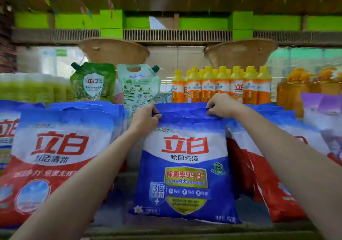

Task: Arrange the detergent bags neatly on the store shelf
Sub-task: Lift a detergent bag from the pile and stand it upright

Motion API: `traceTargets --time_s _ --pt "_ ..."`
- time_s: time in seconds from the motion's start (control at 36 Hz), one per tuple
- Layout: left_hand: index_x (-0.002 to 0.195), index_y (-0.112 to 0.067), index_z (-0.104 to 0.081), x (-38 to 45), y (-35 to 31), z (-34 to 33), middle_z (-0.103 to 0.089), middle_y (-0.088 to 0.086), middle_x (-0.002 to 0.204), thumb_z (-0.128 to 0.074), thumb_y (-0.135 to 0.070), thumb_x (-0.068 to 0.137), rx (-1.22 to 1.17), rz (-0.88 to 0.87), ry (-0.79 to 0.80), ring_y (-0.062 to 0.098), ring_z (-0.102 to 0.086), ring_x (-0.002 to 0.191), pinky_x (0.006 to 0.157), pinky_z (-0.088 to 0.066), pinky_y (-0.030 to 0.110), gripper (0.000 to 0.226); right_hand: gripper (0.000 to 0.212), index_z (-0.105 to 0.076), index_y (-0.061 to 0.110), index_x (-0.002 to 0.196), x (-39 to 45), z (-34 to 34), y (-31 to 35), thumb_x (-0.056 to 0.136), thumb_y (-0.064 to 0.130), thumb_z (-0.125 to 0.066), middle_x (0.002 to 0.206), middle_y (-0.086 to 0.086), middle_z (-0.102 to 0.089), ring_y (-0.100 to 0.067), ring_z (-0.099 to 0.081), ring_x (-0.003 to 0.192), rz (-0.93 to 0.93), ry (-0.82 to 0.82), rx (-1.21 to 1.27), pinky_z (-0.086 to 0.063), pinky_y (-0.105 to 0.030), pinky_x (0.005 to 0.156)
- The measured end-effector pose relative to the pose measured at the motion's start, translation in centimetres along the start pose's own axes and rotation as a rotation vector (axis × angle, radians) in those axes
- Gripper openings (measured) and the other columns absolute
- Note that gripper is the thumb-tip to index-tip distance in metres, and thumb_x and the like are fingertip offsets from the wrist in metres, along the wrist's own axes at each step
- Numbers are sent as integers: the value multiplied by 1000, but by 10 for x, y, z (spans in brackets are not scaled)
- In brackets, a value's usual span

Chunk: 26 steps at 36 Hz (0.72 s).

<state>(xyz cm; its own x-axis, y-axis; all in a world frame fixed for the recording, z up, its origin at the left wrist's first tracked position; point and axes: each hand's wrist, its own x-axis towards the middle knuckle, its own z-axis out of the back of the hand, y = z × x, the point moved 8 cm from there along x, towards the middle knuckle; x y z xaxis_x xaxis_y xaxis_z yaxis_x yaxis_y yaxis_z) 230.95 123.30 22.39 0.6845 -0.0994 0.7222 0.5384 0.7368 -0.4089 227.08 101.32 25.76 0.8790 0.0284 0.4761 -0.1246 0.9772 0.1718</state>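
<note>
A blue detergent bag (185,165) stands upright on the shelf (185,229), its base nearest the camera. At its top edge, the left hand (145,118) pinches the left corner with curled fingers, and the right hand (221,105) grips the right part. Red-and-white bags (53,154) stand left of the left fingers, more (268,175) right of the right fingers. Beyond the fingertips stand green pouches (92,82) and orange bottles (222,86).
</note>
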Motion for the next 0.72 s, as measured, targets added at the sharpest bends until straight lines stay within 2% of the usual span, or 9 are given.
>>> traceTargets --time_s 0.06,0.11,0.17,0.25,0.33,0.39,0.53,0.64,0.72 --pt "97 -5 -61 -1 -2 2 -65 13 96 -55 -18 93 -91 62 -83 25 -55 89 74 -36 28 15 23 -69 0 88 -6 5 -17 87 23 -65 87 -15 -65 -25 -58 90 -69 -119 113 -41 -30 66" --pt "103 -3 -61 -3 -7 5 -64 12 97 -52 -19 94 -190 113 -194 25 -55 91 74 -34 27 21 38 -56 4 62 -13 -1 -35 87 31 -64 65 -13 -55 -28 -52 76 -157 -251 299 -41 -38 82" --pt "103 -1 -60 -4 -14 5 -62 12 96 -51 -17 95 -268 157 -279 20 -49 85 70 -29 23 20 40 -41 17 60 -19 -14 -43 91 36 -58 62 -1 -43 -22 -44 79 -223 -343 471 -37 -34 66" --pt "104 0 -60 -6 -10 0 -64 15 101 -51 -15 94 -307 243 -338 22 -51 87 69 -29 23 19 22 -54 24 84 -19 -33 -38 91 45 -53 95 0 -53 -21 -51 93 -224 -294 707 -41 -27 71" --pt "105 -1 -61 -5 6 -5 -65 18 106 -51 -16 94 -329 352 -344 31 -57 100 77 -36 31 21 46 -50 21 86 -23 -54 -36 65 52 -78 106 -5 -54 -17 -59 92 -237 -148 1006 -50 -31 69" --pt "105 -2 -62 -6 12 -6 -65 17 104 -51 -16 94 -362 397 -344 29 -56 95 77 -37 32 21 58 -53 22 101 -29 -67 -40 56 37 -88 117 -13 -58 -29 -64 100 -255 -92 1091 -56 -45 81" --pt "104 -3 -62 -6 4 -4 -63 13 100 -54 -17 93 -437 347 -330 28 -58 98 87 -47 39 19 47 -52 9 114 -35 -69 -46 74 -2 -74 111 -19 -62 -34 -65 91 -265 -169 1205 -52 -51 88" --pt "102 -3 -63 -5 4 1 -63 14 98 -55 -15 93 -444 286 -361 28 -56 93 83 -44 36 17 24 -60 9 89 -29 -64 -44 73 -2 -75 101 -20 -66 -31 -65 84 -239 -222 1203 -54 -47 84" --pt "103 -2 -63 -3 4 4 -65 16 102 -55 -16 93 -430 273 -374 29 -57 97 80 -40 31 19 16 -65 6 88 -22 -50 -43 76 6 -74 91 -10 -68 -27 -66 83 -226 -331 1094 -55 -41 76"
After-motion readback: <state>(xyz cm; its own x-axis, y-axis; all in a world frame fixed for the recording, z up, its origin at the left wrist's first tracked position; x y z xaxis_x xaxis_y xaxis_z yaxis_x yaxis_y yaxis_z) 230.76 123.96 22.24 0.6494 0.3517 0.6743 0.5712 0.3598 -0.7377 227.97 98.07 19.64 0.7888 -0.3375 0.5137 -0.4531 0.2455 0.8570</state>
